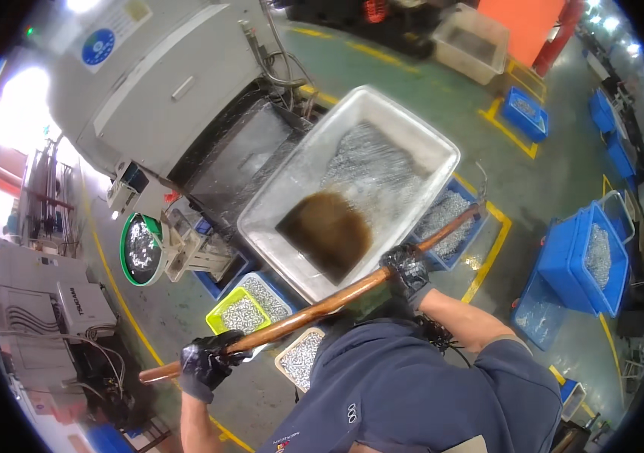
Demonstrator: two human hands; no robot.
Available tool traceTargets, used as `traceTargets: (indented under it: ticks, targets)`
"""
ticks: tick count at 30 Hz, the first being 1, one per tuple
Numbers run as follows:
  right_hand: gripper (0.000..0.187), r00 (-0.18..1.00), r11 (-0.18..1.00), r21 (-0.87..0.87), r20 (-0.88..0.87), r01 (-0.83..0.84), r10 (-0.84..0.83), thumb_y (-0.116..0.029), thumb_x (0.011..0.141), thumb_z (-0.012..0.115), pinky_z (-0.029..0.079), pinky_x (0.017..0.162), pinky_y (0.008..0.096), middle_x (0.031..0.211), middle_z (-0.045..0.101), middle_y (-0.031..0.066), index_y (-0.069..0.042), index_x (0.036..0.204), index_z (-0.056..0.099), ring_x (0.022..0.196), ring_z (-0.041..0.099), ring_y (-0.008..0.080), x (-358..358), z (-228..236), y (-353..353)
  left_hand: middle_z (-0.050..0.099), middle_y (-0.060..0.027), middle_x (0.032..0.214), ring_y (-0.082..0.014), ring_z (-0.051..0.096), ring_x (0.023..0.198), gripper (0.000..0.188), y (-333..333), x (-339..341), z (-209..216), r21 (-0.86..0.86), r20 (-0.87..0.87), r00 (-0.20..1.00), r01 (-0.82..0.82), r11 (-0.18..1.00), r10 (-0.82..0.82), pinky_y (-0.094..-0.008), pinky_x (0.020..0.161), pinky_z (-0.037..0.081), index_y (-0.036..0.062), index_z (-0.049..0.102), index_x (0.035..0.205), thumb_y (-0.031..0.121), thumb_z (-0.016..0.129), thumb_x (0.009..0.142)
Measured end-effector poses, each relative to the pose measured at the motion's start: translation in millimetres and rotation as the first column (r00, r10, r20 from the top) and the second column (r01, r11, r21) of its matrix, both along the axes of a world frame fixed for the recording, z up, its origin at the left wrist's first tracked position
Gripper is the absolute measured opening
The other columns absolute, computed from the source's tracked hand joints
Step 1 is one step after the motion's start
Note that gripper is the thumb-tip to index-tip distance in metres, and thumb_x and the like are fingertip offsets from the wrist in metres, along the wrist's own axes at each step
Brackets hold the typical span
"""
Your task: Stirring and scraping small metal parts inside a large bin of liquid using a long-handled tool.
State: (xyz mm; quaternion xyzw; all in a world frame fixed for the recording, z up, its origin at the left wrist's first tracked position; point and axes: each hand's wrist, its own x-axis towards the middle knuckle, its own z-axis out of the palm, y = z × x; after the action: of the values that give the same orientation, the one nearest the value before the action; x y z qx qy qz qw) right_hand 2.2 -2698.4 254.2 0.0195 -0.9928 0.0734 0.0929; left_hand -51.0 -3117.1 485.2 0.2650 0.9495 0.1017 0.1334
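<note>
A long wooden pole (pixel 329 302) runs slantwise in front of me, its right end higher in the view. My left hand (pixel 210 365), in a black glove, is wrapped round the pole near its lower left end. Further up, my right hand (pixel 408 269), gloved in black too, grips the same pole. Just beyond the pole stands a big white tub (pixel 280 170). Silvery metal pieces (pixel 371 158) lie in its far part. A dark brown patch (pixel 329 234) with a rounded edge shows in the near part; I cannot tell what it is.
A large grey machine (pixel 163 83) stands left of the tub. Around my feet are a yellow-green basket (pixel 220 317), a beige basket (pixel 299 360) and a blue bin (pixel 443 260), all with small metal parts. A blue cart (pixel 567 257) stands at right, a green-rimmed round container (pixel 124 253) at left.
</note>
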Motion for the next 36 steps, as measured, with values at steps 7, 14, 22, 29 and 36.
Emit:
traceTargets:
  ticks: [7,14,22,29,36]
  targets:
    - [0.016,0.969,0.925,-0.288,-0.092,-0.248,0.231,-0.021,0.064,0.069,0.047,0.078,0.0438,0.084,0.067,0.0107,-0.015,0.08,0.068,0.084,0.063,0.0307,-93.5,38.0,-72.5,0.065,-0.0067,0.078,-0.0268,0.061,0.073,0.057,-39.6,-14.7,45.3,-0.276,-0.418,0.903,-0.023,0.961,-0.098,-0.0421,0.07,0.046,0.0184,0.063,0.119,0.033,0.079,0.066]
    - [0.012,0.9,0.783,-0.485,-0.02,-0.39,0.436,-0.022,0.073,0.063,0.047,0.069,0.0483,0.076,0.064,0.0148,-0.01,0.07,0.062,0.075,0.062,0.037,-211.1,-11.6,-155.0,0.052,-0.0074,0.075,-0.0249,0.054,0.071,0.046,6.7,-65.6,62.2,-0.592,-0.594,0.717,-0.084,0.801,-0.364,-0.0411,0.067,0.043,0.0129,0.058,0.124,0.029,0.064,0.081]
    - [0.016,0.911,0.56,-0.729,-0.226,-0.393,0.346,-0.025,0.076,0.062,0.048,0.074,0.0388,0.085,0.068,0.0105,-0.012,0.082,0.067,0.084,0.064,0.0303,-317.1,-106.5,-226.7,0.06,-0.0126,0.1,-0.0247,0.059,0.09,0.042,55.4,-155.0,55.6,-0.837,-0.51,0.624,-0.2,0.51,-0.592,-0.0418,0.08,0.049,0.0106,0.052,0.131,0.006,0.049,0.09]
    - [0.023,0.956,0.666,-0.699,-0.086,-0.259,0.281,-0.019,0.08,0.055,0.046,0.081,0.047,0.091,0.065,0.018,-0.01,0.097,0.066,0.09,0.062,0.0369,-364.2,-129.8,-227.2,0.059,-0.0149,0.107,-0.0278,0.059,0.098,0.042,69.9,-226.0,19.5,-0.921,-0.369,0.67,-0.172,0.35,-0.644,-0.0422,0.081,0.05,0.0082,0.051,0.132,0.01,0.054,0.091]
    - [0.014,0.953,0.767,-0.583,-0.044,-0.269,0.3,-0.02,0.08,0.054,0.048,0.078,0.0438,0.084,0.065,0.0133,-0.01,0.078,0.064,0.086,0.063,0.0326,-408.5,-148.1,-175.7,0.056,-0.0148,0.087,-0.0315,0.054,0.08,0.041,60.7,-261.1,-33.2,-0.615,-0.489,0.848,-0.169,0.77,-0.205,-0.0427,0.069,0.042,0.0088,0.059,0.125,0.016,0.063,0.085]
